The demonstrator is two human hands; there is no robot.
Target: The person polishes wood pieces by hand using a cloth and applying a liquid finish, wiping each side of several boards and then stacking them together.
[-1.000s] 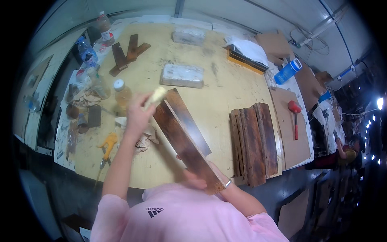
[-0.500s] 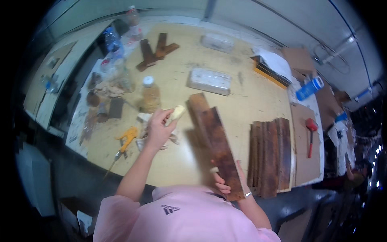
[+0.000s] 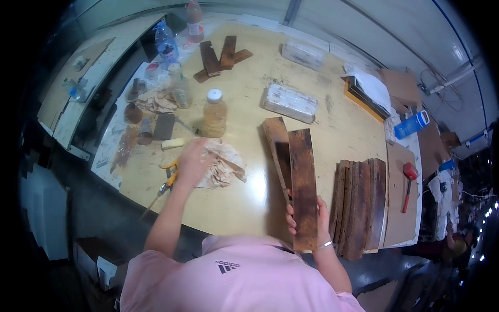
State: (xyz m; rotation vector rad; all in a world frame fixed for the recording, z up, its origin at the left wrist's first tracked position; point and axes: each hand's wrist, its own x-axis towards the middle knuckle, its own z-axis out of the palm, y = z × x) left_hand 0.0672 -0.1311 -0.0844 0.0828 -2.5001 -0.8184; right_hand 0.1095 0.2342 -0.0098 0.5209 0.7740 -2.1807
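My right hand (image 3: 321, 223) grips a dark brown, stained wooden plank (image 3: 303, 182) near its lower end, thumb on one edge and fingers round the other. Another wooden plank (image 3: 277, 140) slants behind it; its lower end is hidden, so I cannot tell whether the hand holds it too. My left hand (image 3: 193, 162) is over the left edge of a crumpled, stained white cloth (image 3: 221, 164). Its fingers are blurred and partly hidden. Just beyond it lies a pale yellow stick (image 3: 173, 143), apart from the hand. A yellow-handled tool (image 3: 170, 179) lies partly under my left forearm.
A white-capped bottle (image 3: 214, 115) stands past the cloth. Several brown planks (image 3: 358, 205) stand side by side at right, near a red-headed mallet (image 3: 409, 174). Wrapped blocks (image 3: 291, 102) and loose wood pieces (image 3: 221, 57) lie farther back. A blue bottle (image 3: 410, 125) is far right.
My left hand has put the pale yellow stick down on the table and come back to the cloth. The front plank in my right hand has turned more upright.
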